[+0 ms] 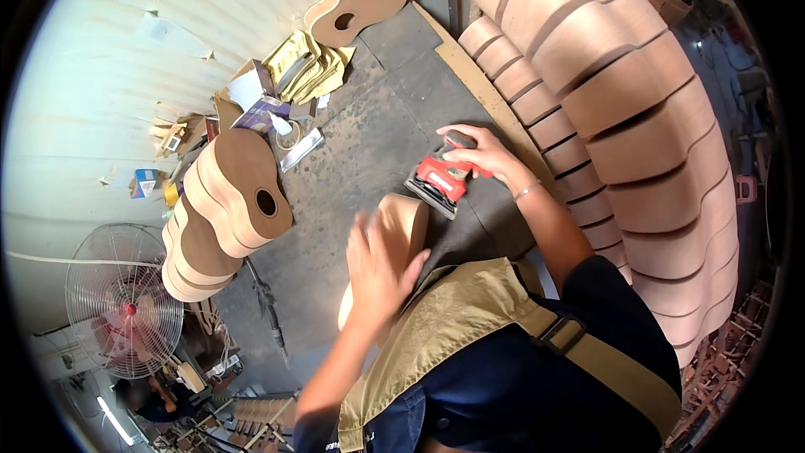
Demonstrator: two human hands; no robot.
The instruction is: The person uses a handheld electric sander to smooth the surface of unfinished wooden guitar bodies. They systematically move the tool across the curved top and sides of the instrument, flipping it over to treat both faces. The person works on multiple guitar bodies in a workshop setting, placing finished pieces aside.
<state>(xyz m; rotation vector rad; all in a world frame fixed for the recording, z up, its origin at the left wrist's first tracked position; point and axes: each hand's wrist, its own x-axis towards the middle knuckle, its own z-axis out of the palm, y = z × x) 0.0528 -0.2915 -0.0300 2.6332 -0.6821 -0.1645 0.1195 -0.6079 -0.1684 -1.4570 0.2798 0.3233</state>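
My right hand (478, 152) is wrapped round the dark top of a red electric palm sander (443, 176). The sander's flat pad is tilted, just beyond the end of a pale wooden guitar body (404, 220). That body stands on its side close to my apron, partly hidden by my arm. Across its wood lies my left hand (376, 267), fingers stretched out and thumb apart, the fingertips slightly blurred.
A dark-topped workbench (352, 159) carries stacked guitar bodies (239, 189) at left and another guitar body (356, 0) at the far end. Yellow sandpaper sheets (314, 67) and a white bottle (280, 124) lie between. Rows of curved bodies (620, 84) line the right. A fan (126, 302) stands left.
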